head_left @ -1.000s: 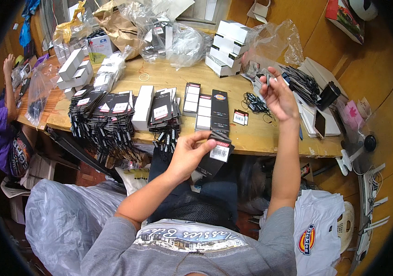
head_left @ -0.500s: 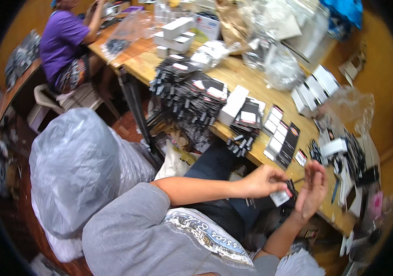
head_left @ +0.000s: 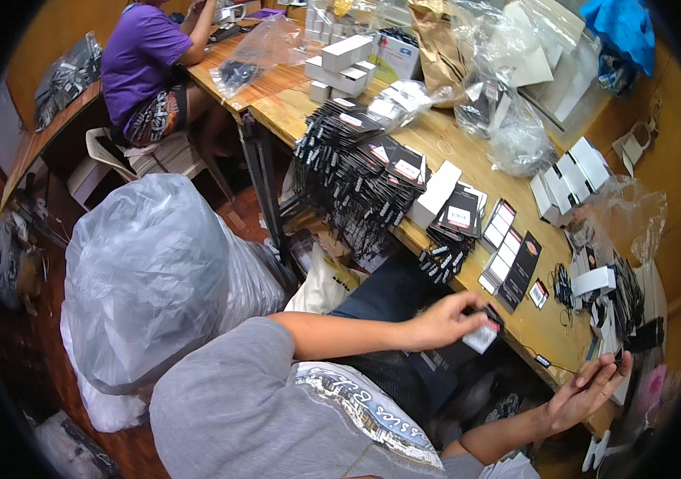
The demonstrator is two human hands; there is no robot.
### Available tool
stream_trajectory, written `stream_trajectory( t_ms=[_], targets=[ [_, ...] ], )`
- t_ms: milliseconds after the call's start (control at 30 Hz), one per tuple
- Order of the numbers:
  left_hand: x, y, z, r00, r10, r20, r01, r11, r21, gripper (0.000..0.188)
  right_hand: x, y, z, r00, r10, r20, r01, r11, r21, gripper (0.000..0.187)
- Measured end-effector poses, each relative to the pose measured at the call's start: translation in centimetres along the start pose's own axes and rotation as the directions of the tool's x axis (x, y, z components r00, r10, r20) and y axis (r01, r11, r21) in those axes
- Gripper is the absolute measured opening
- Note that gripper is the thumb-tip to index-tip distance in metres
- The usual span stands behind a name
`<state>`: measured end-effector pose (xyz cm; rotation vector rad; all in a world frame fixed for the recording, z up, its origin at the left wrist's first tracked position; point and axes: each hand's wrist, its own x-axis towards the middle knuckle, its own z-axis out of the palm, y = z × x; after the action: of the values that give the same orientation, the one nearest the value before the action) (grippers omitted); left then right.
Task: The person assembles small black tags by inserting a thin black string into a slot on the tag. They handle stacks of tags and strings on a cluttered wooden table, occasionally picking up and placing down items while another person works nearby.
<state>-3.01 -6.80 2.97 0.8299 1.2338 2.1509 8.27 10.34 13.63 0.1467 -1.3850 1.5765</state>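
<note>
My left hand (head_left: 450,321) is closed on a small hang tag (head_left: 481,335), white with a black and red edge, over the front edge of the table. From near the tag a thin black string runs right through a small black plastic piece (head_left: 543,362) to my right hand (head_left: 584,393). That hand has its fingertips pinched together around the string's far end, which they mostly hide. A similar small tag (head_left: 538,294) lies on the wood just beyond. Beside it rest black cards with white label strips (head_left: 505,263).
Stacks of black tags with hanging strings (head_left: 356,164) overhang the table (head_left: 468,156). White boxes (head_left: 572,182) and loose strings with cards (head_left: 615,291) sit at the right. A big grey plastic bag (head_left: 145,279) stands at my left. Another person in a purple shirt (head_left: 142,68) sits far left.
My right hand has moved right and down, away from my left hand, and the black string now stretches between them. My left hand still holds the tag. The whole view has shifted slightly.
</note>
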Motion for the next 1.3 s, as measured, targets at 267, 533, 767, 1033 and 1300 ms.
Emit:
stream_trajectory(
  t_ms=[267, 533, 767, 1033, 1300],
  targets=[
    [0.2, 2.0, 0.3, 0.996, 0.033, -0.082, -0.041, 0.994, -0.104, 0.023, -6.4, 3.7, 6.4, 0.843, 0.464, 0.274, -0.390, 0.876, -0.282, 0.008],
    [-0.3, 2.8, 0.3, 0.997, -0.047, -0.060, 0.046, 0.999, -0.019, 0.025, -6.0, 6.0, 5.4, 0.865, 0.434, 0.252, -0.400, 0.899, -0.177, 0.005],
    [-0.5, 2.9, 0.6, 0.945, 0.145, -0.292, -0.084, 0.974, 0.212, 0.018, -5.6, 5.8, 5.5, 0.932, 0.331, 0.148, -0.281, 0.916, -0.285, 0.007],
    [-0.8, 3.5, 0.8, 0.890, 0.412, -0.196, -0.241, 0.788, 0.566, 0.021, -5.9, 6.1, 5.8, 0.966, 0.196, 0.166, -0.112, 0.903, -0.414, 0.009],
    [-0.6, 3.8, 0.7, 0.769, 0.634, 0.075, -0.440, 0.441, 0.782, 0.026, -6.4, 6.5, 6.2, 0.979, 0.102, 0.179, -0.010, 0.890, -0.457, 0.010]
  ],
)
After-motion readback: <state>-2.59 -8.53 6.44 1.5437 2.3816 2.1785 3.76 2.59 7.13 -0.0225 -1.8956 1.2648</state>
